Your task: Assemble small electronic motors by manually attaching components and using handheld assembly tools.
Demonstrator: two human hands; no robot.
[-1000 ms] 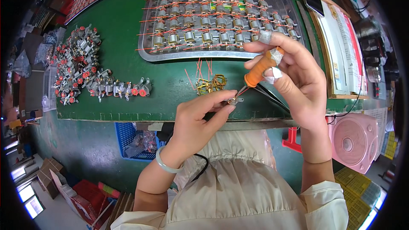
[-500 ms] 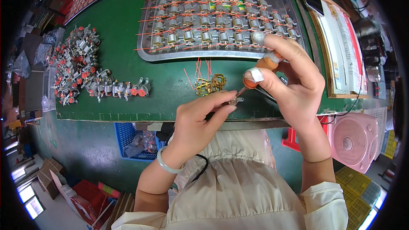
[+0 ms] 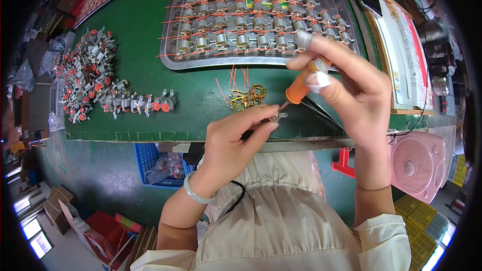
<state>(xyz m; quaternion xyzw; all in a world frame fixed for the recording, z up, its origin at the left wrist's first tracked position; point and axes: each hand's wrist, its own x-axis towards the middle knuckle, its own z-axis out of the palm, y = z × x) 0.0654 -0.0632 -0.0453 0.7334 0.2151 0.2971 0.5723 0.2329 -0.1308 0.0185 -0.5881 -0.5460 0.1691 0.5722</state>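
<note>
My left hand (image 3: 233, 138) pinches a small metal part (image 3: 276, 117) between thumb and forefinger at the table's front edge. A silver lug sticks out past the fingertips. My right hand (image 3: 359, 100), with tape on thumb and forefinger, holds an orange-handled screwdriver (image 3: 299, 88) at a slant. The tip of its shaft meets the part at my left fingertips. Under the right hand runs a thin dark metal tool (image 3: 324, 114); whether it is held or lying there I cannot tell. Just beyond my left hand are several brass-coloured frames (image 3: 248, 97) with red wires.
A steel tray (image 3: 201, 63) at the back carries rows of small silver motor-like parts with red wires. On the left lies a heap of similar parts (image 3: 90, 70), with a row (image 3: 133, 103) reaching right. Papers on a board (image 3: 401, 60) and a pink fan (image 3: 419, 165) are at right.
My right fingers have loosened and shifted on the screwdriver handle, the forefinger lifting and the hand moving slightly right. The left hand holds nearly still with the part.
</note>
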